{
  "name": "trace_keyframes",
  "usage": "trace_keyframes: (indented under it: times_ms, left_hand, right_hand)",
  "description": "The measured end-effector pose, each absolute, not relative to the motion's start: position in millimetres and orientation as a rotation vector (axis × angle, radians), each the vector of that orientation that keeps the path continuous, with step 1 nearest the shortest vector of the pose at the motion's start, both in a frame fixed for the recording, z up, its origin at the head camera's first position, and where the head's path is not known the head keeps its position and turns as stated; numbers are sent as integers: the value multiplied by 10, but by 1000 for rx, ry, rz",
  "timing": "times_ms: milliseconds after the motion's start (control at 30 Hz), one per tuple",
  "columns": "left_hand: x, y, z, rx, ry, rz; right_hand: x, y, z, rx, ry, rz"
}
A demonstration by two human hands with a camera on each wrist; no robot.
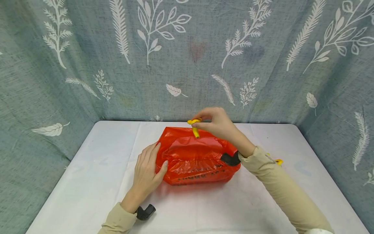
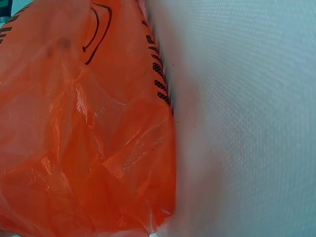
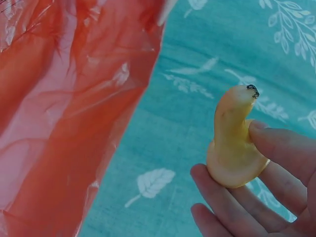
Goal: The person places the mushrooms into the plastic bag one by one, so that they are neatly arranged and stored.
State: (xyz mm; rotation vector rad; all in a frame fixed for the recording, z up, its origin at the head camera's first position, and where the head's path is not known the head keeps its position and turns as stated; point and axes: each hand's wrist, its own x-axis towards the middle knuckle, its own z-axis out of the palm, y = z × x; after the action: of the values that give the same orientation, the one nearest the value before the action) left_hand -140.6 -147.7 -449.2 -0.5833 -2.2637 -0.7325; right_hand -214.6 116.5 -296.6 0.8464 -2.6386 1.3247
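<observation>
A crinkled red plastic bag with dark printing lies on the white table. My left hand rests against the bag's left side, fingers extended along it and thumb at its front. Above the bag's far edge, my right hand pinches a small curved yellow piece between thumb and fingers. The piece has a dark tip and a wide rounded base, somewhat like a toy banana; its exact kind I cannot tell. In the left wrist view the bag fills the left half, and the left fingers are out of sight.
Another yellow piece lies on the table right of the bag, partly hidden by the right forearm. Black wrist devices sit at both cuffs. A grey-green leaf-patterned curtain encloses the white table at the back and sides.
</observation>
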Motion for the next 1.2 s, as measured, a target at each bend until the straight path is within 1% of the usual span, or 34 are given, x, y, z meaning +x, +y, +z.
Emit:
trace_keyframes:
  times_ms: [200,567,900,1200]
  left_hand:
    - [-1394,-1463,-4481,-580,-2270,-732]
    - [-1384,-1454,-4489,-569,-2293,-734]
    - [-1385,-1430,-4495,-580,-2272,-732]
    - [-1383,-1429,-4497,-580,-2260,-732]
  right_hand:
    - [-2169,1036,-3017,908,-2670,1297]
    - [-2173,885,-3224,1006,-2765,1325]
    - [-2214,812,-3372,1015,-2896,1182]
    - [-2314,747,-3503,1100,-2945,989]
